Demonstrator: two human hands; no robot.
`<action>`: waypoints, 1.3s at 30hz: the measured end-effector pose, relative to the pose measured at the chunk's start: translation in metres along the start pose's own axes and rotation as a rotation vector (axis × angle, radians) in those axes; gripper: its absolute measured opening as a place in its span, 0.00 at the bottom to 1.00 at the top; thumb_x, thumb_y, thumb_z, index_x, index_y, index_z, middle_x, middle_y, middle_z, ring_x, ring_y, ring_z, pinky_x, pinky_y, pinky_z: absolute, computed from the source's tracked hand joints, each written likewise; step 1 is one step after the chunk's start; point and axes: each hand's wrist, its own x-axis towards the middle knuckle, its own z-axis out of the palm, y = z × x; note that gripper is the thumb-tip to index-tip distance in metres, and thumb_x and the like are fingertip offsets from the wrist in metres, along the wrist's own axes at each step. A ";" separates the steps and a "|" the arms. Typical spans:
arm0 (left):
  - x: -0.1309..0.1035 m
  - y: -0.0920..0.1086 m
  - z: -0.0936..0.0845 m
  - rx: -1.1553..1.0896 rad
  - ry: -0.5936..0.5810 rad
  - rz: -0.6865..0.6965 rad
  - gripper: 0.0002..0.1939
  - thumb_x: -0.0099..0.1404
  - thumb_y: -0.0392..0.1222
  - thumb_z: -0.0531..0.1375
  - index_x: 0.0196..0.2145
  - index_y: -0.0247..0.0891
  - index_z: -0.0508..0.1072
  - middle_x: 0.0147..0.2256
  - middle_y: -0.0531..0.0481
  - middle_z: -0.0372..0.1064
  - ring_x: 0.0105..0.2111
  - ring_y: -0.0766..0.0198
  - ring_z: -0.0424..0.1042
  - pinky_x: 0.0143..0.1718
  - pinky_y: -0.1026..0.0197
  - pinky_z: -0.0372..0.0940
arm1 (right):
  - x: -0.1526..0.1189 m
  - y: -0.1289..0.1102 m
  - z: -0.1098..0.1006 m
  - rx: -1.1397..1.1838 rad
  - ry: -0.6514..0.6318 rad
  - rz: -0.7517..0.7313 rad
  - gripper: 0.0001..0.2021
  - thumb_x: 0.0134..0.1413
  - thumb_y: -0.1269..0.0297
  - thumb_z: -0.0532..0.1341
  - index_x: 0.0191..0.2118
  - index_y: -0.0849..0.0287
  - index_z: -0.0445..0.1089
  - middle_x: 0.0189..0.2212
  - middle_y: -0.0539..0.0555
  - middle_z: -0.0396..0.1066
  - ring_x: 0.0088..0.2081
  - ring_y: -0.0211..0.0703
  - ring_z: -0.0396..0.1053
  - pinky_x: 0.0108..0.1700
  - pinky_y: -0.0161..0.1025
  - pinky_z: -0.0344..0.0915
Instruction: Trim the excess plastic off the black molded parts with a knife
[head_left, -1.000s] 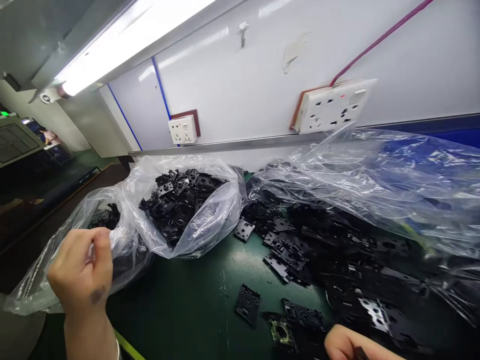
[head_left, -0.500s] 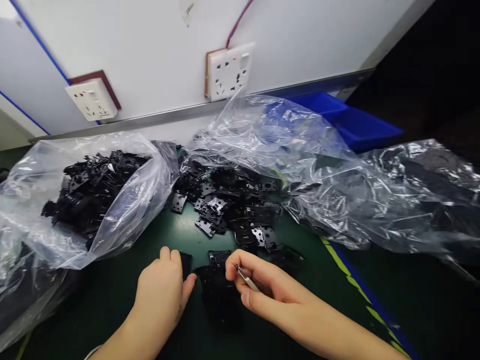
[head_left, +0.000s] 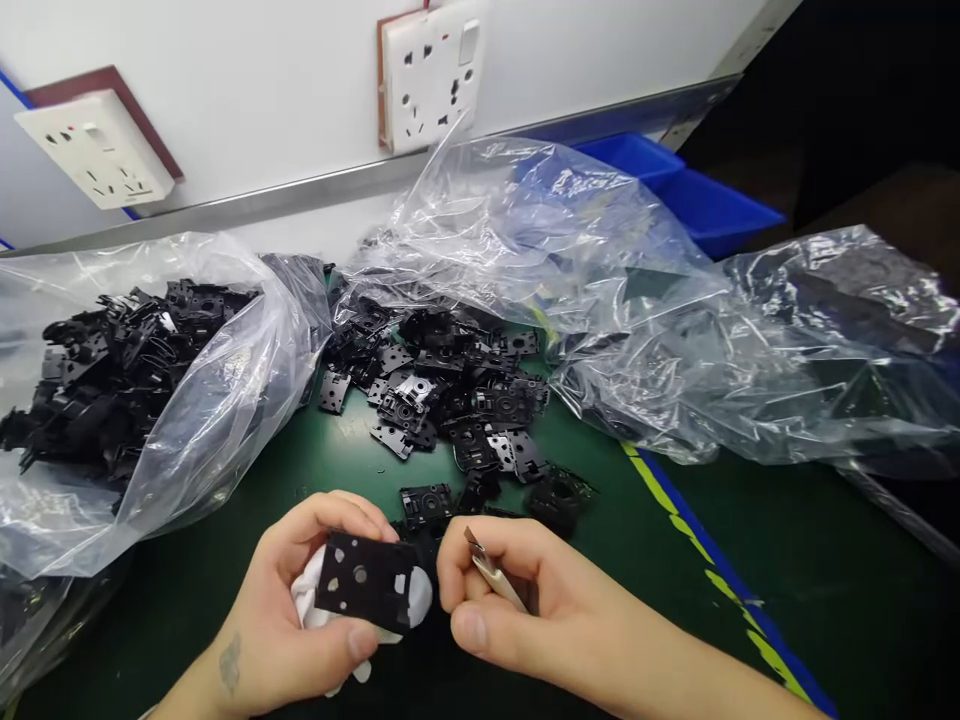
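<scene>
A flat black plate [head_left: 360, 585] is held in the lower middle of the frame by the left hand [head_left: 274, 600]; the grip is clamped on it, with the thumb pressed near its lower edge and the fingers at its upper edge. White material [head_left: 306, 592], its nature unclear, is bunched behind the plate within the same hand. Just beside it, a slim tool [head_left: 501, 585] with a pointed metal tip is pinched by the right hand [head_left: 555, 600], its grip closed around the handle and the tip directed toward the upper left. The plate is not touched by the tip.

Black parts [head_left: 510, 400] are heaped on the green desk [head_left: 334, 465] at the centre of the frame. More are contained in a clear bag [head_left: 225, 400] at the left. Clear plastic sheeting [head_left: 660, 340] is spread across the right, near blue trays [head_left: 720, 212].
</scene>
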 end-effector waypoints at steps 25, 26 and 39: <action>-0.016 0.001 -0.001 0.251 0.110 0.289 0.17 0.68 0.32 0.53 0.48 0.45 0.76 0.50 0.55 0.73 0.51 0.62 0.72 0.51 0.68 0.68 | 0.004 0.007 -0.002 0.303 0.093 -0.042 0.22 0.48 0.48 0.69 0.26 0.58 0.58 0.16 0.38 0.47 0.16 0.27 0.41 0.18 0.31 0.37; -0.013 -0.002 0.002 0.408 0.028 0.367 0.20 0.68 0.29 0.53 0.53 0.44 0.73 0.56 0.54 0.69 0.56 0.62 0.67 0.57 0.67 0.62 | 0.004 0.007 -0.001 0.291 0.078 -0.052 0.22 0.48 0.48 0.68 0.26 0.59 0.59 0.16 0.38 0.48 0.17 0.27 0.41 0.19 0.32 0.38; -0.011 -0.009 0.023 0.419 0.271 -0.118 0.16 0.64 0.44 0.62 0.50 0.56 0.72 0.33 0.57 0.73 0.28 0.69 0.69 0.31 0.72 0.62 | -0.001 0.004 0.007 0.140 0.078 -0.007 0.20 0.51 0.49 0.66 0.26 0.59 0.59 0.18 0.41 0.49 0.22 0.32 0.45 0.24 0.33 0.43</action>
